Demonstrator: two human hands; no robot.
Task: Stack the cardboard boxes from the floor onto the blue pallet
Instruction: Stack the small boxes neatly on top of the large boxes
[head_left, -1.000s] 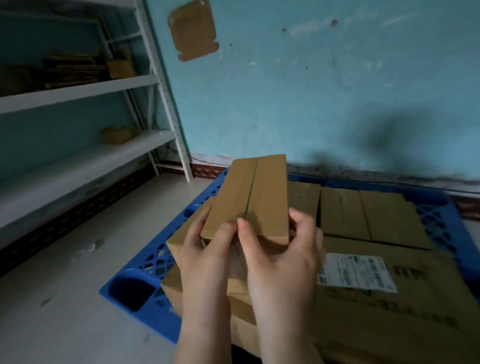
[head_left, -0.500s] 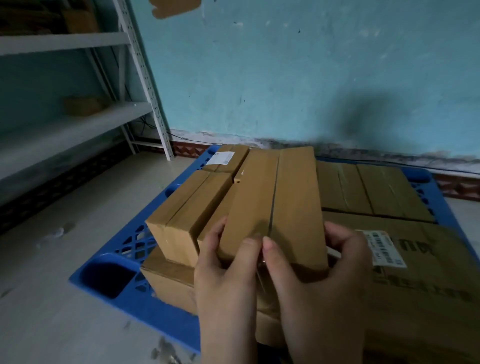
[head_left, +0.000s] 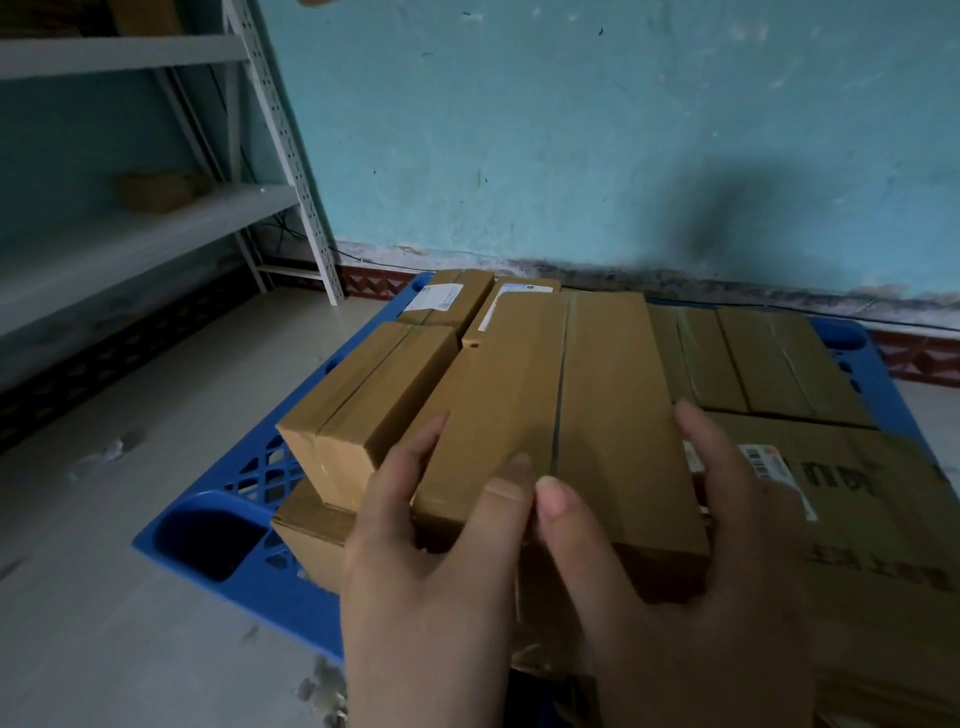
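Note:
A long brown cardboard box (head_left: 566, 410) with a taped seam down its top lies flat over the stack on the blue pallet (head_left: 218, 525). My left hand (head_left: 431, 566) grips its near left corner and my right hand (head_left: 675, 582) grips its near right corner, thumbs on top. A smaller long box (head_left: 369, 405) lies just to its left on a lower box (head_left: 311, 530). Two labelled boxes (head_left: 447, 301) sit behind. A wide printed carton (head_left: 872, 530) and a flat box (head_left: 769, 364) fill the pallet's right side.
A white metal shelf rack (head_left: 280, 140) stands at the left against the turquoise wall (head_left: 571, 130), with a small box (head_left: 156, 189) on one shelf. Pale floor (head_left: 130, 597) with paper scraps lies left of the pallet.
The held box has dropped and moved forward, from raised above the stack to lying low over it beside the smaller long box. My view has tilted down and closer.

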